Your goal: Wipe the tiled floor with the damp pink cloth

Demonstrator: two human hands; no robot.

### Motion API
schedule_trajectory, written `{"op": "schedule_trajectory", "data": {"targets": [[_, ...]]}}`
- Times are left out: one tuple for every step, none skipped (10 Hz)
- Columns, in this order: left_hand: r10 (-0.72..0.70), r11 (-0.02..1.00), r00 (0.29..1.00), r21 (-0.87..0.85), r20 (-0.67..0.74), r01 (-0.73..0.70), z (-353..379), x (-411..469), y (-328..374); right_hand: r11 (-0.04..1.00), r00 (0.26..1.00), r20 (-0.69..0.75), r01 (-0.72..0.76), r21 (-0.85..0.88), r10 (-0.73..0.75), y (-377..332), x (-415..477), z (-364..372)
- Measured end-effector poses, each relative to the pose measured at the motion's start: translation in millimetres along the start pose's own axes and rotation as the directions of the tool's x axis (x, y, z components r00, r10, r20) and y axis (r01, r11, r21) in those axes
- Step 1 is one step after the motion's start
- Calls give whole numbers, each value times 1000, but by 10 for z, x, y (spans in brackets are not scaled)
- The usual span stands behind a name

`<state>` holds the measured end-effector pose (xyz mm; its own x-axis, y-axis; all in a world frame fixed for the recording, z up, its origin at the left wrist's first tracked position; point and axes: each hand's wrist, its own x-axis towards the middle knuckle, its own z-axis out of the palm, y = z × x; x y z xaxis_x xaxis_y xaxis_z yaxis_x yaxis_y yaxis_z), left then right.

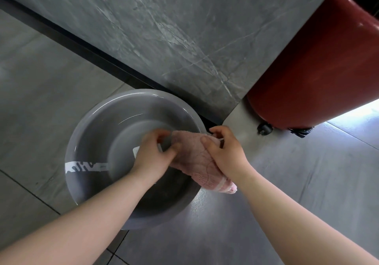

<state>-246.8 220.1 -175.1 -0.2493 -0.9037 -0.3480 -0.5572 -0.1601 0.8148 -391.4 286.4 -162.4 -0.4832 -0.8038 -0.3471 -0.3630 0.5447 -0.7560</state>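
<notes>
1. One grey basin (86, 133) sits on the tiled floor (307, 182); I take it as the landmark for everything else. It is round and has a single white patterned label on its inner wall at the side nearest the person's left forearm.
2. One pink cloth (194, 160) is here, bunched into a thick roll and held up over the basin's right-hand rim. Its far end is above the basin's interior, and its near end hangs just outside the rim, above the floor.
3. Two bare hands hold that cloth. The left hand (153, 152) is over the middle of the basin, fingers curled tight around the cloth's far end.
4. The right hand (225, 152) is above the basin's right edge, clenched around the cloth's middle, thumb pressed on top.
5. Two bare forearms reach in from the near side, the left crossing over the basin's near rim and the right passing beside it.
6. One dark veined stone panel (174, 29) rises just behind the basin, with a black strip along its base.
7. One red cylindrical container (317, 70) stands well to the right of the basin, beyond the panel's corner; one small black caster (265, 129) shows clearly under it.
</notes>
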Motion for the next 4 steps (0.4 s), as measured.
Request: {"op": "schedule_trajectory", "data": {"targets": [[73,997,969,3,235,-76,126,-97,30,995,999,-6,-45,89,45,63,-3,59],[51,996,942,55,332,-74,196,-109,10,981,995,-37,-80,175,88,46,-22,45],[16,992,953,113,302,-52,63,-125,66,951,981,-113,-122,283,160,-14,-79,-153],[-49,983,967,184,251,2,-195,-332,255,914,934,-167,-251,320,315,-111,-360,-535]]}}
